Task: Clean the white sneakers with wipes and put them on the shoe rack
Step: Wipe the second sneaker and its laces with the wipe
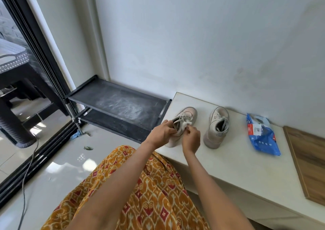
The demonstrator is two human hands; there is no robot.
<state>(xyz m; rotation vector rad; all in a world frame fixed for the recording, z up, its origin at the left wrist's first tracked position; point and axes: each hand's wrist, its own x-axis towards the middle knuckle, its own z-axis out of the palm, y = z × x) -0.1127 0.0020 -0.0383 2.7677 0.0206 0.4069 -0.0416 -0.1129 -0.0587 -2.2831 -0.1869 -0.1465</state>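
Observation:
Two white sneakers stand on a white bench top. The left sneaker is held at its collar by my left hand. My right hand pinches a small white wipe against that shoe's laces and tongue. The right sneaker stands alone, toe toward the wall, untouched. A blue pack of wipes lies to its right. The black two-tier shoe rack sits on the floor to the left of the bench, its top shelf dusty and bare.
A wooden board lies at the bench's right end. The wall runs close behind the bench. A black sliding-door frame is at left, with a cable trailing over the glossy floor and bits of litter near the rack's leg.

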